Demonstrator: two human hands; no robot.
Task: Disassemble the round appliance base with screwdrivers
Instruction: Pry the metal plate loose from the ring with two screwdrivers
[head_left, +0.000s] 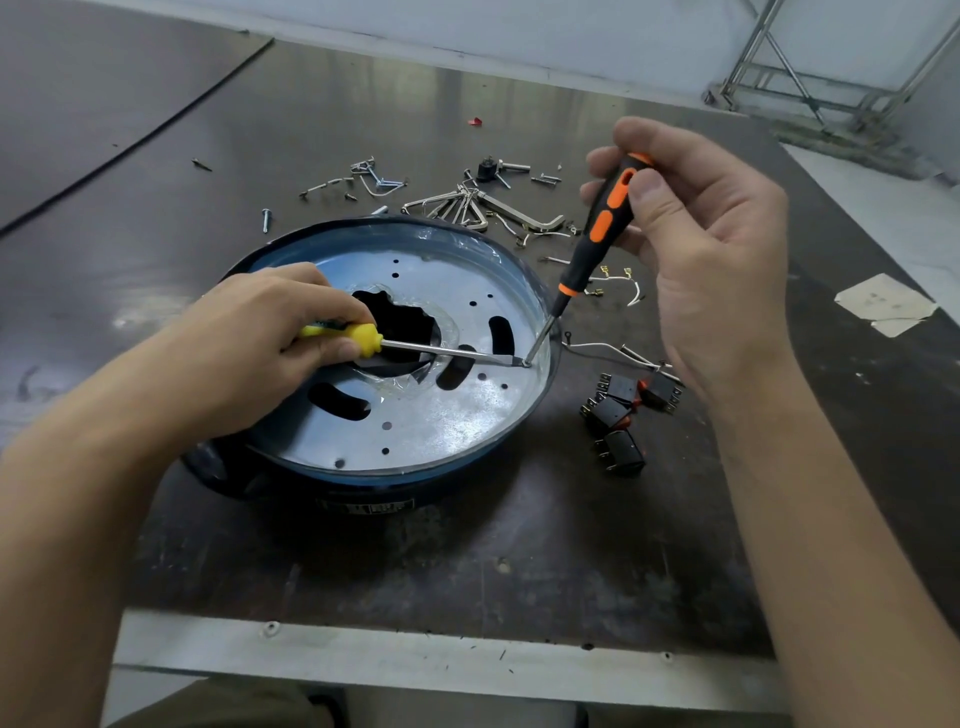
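Nearest the lens, two bare forearms over the pale front strip of the desk (415, 660). Further in, at the middle of the dark desktop, the round base (363, 480): dark blue rim, silvery metal plate (441, 421) inside with small holes, three oblong slots and a jagged opening at the centre.

Left hand (270, 332) over the base's left half, fingers curled round the handle of a yellow screwdriver (363, 340). Shaft nearly level across the central opening, tip down at the plate's right edge.

Right hand (711, 234) raised beyond the base's right side, thumb and fingers pinching the top of an orange-and-black screwdriver (602, 223). Held steeply, slanting down and leftward, tip at the same spot beside the rim, meeting the yellow one's tip.

Right of the base, on the desk, three black switches (618, 415) in a cluster, with thin white wires (613, 353) just behind. Behind the base, a fan of hex keys (467, 205), loose screws (332, 182) and small metal bits. Near the right edge, a scrap of pale tape (883, 304).
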